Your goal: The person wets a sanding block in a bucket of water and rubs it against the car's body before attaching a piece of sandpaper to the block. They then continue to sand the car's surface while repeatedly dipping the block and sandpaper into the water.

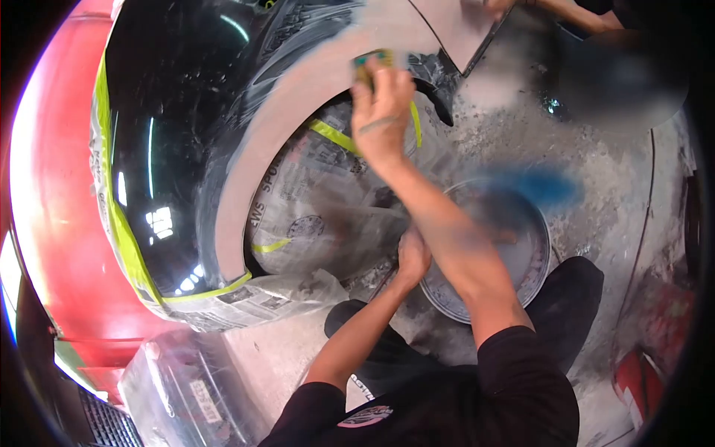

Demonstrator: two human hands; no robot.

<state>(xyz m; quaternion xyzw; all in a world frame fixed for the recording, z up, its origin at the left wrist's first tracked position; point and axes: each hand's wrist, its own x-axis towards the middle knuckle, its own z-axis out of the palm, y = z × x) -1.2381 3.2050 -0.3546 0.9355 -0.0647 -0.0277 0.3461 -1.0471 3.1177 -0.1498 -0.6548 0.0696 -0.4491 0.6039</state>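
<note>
My right hand [383, 119] stretches up to the car's wheel arch [257, 153], its fingers closed on a small yellow-green and teal sanding block [372, 61]. The block rests against the pale, dull band of filler or primer along the arch, near its top. Lower down, my left hand [414, 257] is beside the wheel covered with newspaper [320, 194] and the rim of a round basin [549, 253]. My right forearm passes over its fingers, which are partly hidden. Greyish liquid fills the basin.
Yellow-green tape [123, 238] and paper edge the glossy black panel [171, 104]. A red car body [56, 179] curves along the left. Clear plastic wrapping [175, 387] lies at lower left. Another person's arm [585, 15] shows at top right, above the stained concrete floor [596, 223].
</note>
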